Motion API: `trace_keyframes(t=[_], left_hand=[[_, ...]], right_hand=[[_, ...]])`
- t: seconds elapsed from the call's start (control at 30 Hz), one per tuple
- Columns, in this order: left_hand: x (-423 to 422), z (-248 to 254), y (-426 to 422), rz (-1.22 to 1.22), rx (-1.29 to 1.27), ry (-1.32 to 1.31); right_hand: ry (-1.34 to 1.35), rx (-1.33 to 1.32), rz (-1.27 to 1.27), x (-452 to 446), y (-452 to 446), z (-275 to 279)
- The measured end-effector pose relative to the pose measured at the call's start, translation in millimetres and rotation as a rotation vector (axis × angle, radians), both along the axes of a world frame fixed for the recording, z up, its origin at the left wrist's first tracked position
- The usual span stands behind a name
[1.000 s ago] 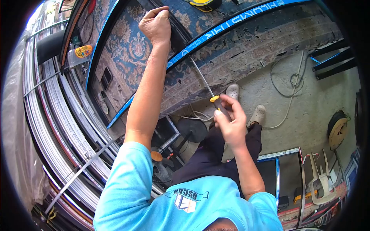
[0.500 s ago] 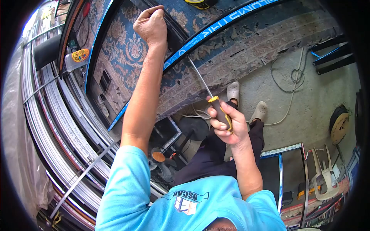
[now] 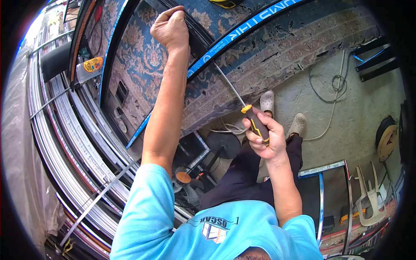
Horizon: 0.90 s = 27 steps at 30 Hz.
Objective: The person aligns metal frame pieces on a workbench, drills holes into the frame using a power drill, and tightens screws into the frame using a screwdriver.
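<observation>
My right hand (image 3: 269, 135) is wrapped round the dark brown and yellow handle of a screwdriver (image 3: 256, 125). Its long metal shaft slants up and left to the edge of a black aluminium frame (image 3: 236, 39) covered with blue printed film, where the tip is hidden. My left hand (image 3: 172, 32) is a closed fist with its back up, right beside the dark bars (image 3: 197, 32) of the frame. What its fingers hold, if anything, is hidden. The frame lies over a blue and beige patterned carpet (image 3: 143, 56).
Long metal profiles (image 3: 73, 143) are stacked on the left, near a plastic container with an orange label (image 3: 91, 66). A loose cable (image 3: 333, 95) and a reel (image 3: 385, 141) lie on the floor at right. A beige plastic chair (image 3: 372, 197) stands at lower right.
The handle has turned a little in my right hand. My whole view has shifted slightly, so the surroundings sit further right. My left fist stays beside the bars.
</observation>
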<state>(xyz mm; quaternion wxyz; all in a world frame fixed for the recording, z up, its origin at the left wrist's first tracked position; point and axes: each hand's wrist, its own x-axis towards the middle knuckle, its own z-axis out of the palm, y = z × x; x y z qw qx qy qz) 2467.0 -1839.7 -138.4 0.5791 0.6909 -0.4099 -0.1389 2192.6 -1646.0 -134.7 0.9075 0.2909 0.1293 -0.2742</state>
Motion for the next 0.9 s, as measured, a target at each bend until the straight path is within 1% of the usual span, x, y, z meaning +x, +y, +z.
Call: trace_keyframes(t=[0.03,0.07,0.13,0.17,0.2,0.27,0.3,0.33,0.4,0.43,0.47,0.53,0.57,0.6,0.67,0.7,0.73,0.8,0.83,0.87,0.9], left_hand=[[0,2,0,0.019,0.047,0.005],[0,2,-1,0.021,0.042,0.004],[-2,3,-1,0.024,0.036,-0.044],[-3,3,2,0.032,0.059,-0.047],[-4,5,1,0.029,0.053,-0.047],[-5,4,2,0.052,0.070,-0.023],[-6,4,2,0.035,0.050,0.031],[-6,4,2,0.034,0.058,0.028],[-5,4,1,0.029,0.037,0.038],[1,-1,-1,0.023,0.023,0.050],[5,-6,1,0.031,0.036,0.044],[4,-6,-4,0.009,-0.019,-0.024],[4,-6,-3,0.043,0.034,-0.066],[3,-2,1,0.049,0.038,-0.063],[-1,3,-1,0.036,0.068,-0.065],[0,3,-1,0.048,0.084,-0.043],[-4,4,-1,0.042,0.086,-0.039],[-3,4,0,0.045,0.072,0.007],[0,2,0,0.031,0.062,-0.014],[2,-2,-2,0.032,0.067,-0.016],[2,-2,-3,0.017,0.045,-0.016]], right_hand=[[0.145,0.056,0.032,0,7,6],[0.168,-0.046,-0.025,4,13,12],[0.499,-0.328,-0.027,2,12,29],[0.845,-0.649,0.110,0,9,35],[1.315,-1.155,0.031,7,11,30],[1.725,-1.678,0.049,6,13,29],[1.704,-1.632,0.042,12,16,26],[1.701,-1.625,0.045,14,20,27],[0.892,-0.630,0.179,12,19,34],[0.558,-0.328,0.183,6,9,31],[0.109,0.014,0.150,-5,3,8],[-0.050,0.014,0.141,-6,-6,-6],[0.039,-0.058,0.114,-8,-5,0],[0.042,-0.054,0.121,-7,2,9],[0.923,-0.641,0.093,-1,9,21],[1.243,-1.154,0.094,3,8,27],[1.699,-1.557,0.035,7,6,34],[1.764,-1.624,0.061,18,16,34],[1.765,-1.630,0.034,20,16,27],[1.761,-1.626,0.037,21,15,21],[1.702,-1.562,0.010,23,16,18]])
